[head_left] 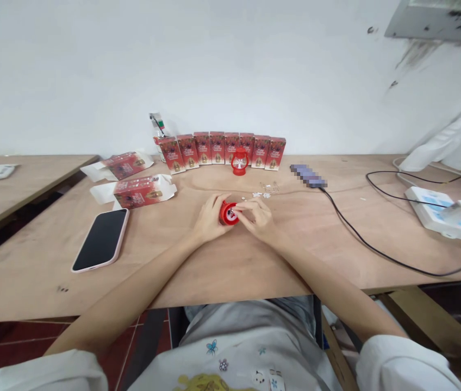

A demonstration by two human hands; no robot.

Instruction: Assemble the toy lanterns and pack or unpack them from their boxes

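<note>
My left hand [211,219] is wrapped round a small red lantern [224,218] that lies with its round underside facing me. Inside the red rim a pale round recess with dark and shiny bits shows. The fingertips of my right hand [258,216] are pinched together at that recess; whatever they hold is too small to make out. Just beyond my hands lie several small white pieces [266,195] and thin wire handles [272,187]. A second red lantern [239,162] stands upright farther back.
Red printed boxes [217,147] stand in a curved row by the wall. Two opened boxes [141,193] lie left, near a phone [102,239]. Another phone [309,176] with a black cable [348,232] lies right, towards a white power strip [438,212].
</note>
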